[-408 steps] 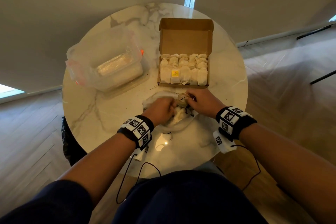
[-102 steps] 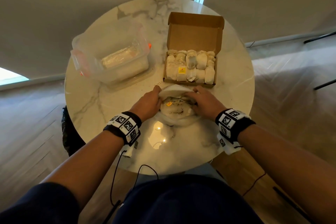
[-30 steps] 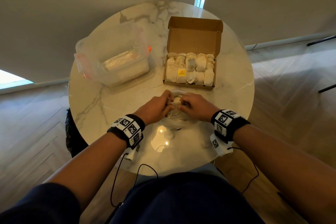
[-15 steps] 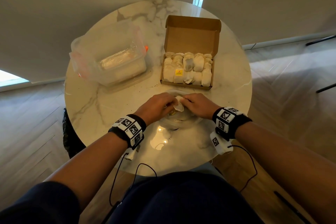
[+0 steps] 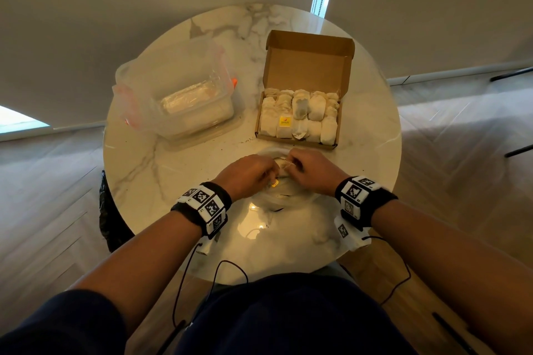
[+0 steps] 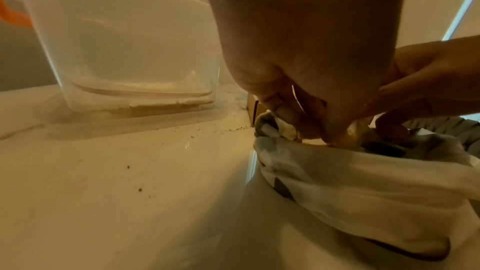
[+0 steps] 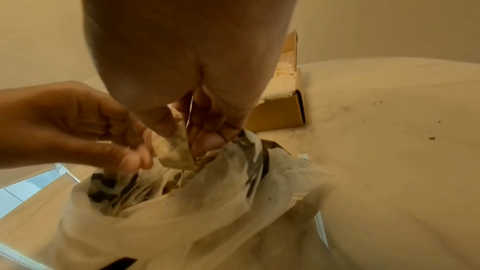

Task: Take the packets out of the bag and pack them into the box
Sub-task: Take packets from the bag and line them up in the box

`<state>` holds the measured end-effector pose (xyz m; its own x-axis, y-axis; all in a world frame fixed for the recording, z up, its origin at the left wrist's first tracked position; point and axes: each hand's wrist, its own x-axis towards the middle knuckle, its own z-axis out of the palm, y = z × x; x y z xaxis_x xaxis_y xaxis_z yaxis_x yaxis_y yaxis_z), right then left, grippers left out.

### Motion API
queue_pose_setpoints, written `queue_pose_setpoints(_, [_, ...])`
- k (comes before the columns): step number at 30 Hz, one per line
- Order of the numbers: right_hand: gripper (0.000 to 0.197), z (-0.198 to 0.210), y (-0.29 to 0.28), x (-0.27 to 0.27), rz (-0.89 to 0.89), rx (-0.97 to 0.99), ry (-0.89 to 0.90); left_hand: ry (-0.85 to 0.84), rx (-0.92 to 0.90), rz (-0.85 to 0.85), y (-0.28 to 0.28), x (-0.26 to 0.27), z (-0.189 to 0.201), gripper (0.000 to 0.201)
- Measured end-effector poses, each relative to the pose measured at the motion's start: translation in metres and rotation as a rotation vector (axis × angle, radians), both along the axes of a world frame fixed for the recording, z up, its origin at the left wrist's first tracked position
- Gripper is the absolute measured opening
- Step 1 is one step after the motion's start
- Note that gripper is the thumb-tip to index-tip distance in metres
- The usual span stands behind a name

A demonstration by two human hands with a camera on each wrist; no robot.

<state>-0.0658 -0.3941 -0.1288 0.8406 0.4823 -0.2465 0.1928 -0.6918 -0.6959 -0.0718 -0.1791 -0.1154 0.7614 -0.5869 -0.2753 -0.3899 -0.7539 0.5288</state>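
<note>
A white plastic bag [image 5: 288,203] lies on the round marble table [image 5: 173,176] in front of me, its mouth open [image 7: 207,202]. Just above that mouth, my right hand [image 5: 291,161] pinches a tea-bag packet [image 7: 174,149] between thumb and fingers. My left hand [image 5: 271,171] meets it from the left, fingertips [image 7: 140,157] pinching the packet's edge. A string hangs from the packet into the bag. The brown cardboard box [image 5: 297,142] stands open just beyond the hands, with several packets [image 5: 300,115] in rows inside and its lid [image 5: 310,66] upright.
A clear plastic container [image 5: 178,101] with orange clips sits at the table's back left, on its lid. Dark crumbs dot the marble [image 6: 140,189] between it and the bag. Cables run from my wrists over the near table edge [image 5: 230,274].
My hands held the bag's mouth apart a few seconds ago; they have since closed together on one packet. Over the last second they stay above the bag, barely shifting.
</note>
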Motion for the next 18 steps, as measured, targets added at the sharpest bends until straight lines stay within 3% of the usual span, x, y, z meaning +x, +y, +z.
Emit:
queue_pose_setpoints(5, [0.012, 0.001, -0.007, -0.001, -0.023, -0.058, 0.087, -0.149, 0.157, -0.224, 0.015, -0.003, -0.004, 0.028])
queue_pose_setpoints(11, [0.016, 0.001, -0.007, -0.003, -0.02, -0.079, 0.095, -0.15, 0.255, -0.231, 0.02, -0.001, -0.009, 0.026])
queue_pose_setpoints(18, [0.017, 0.002, -0.01, -0.006, -0.032, -0.06, 0.076, -0.184, 0.173, -0.22, 0.024, 0.0, -0.008, 0.023])
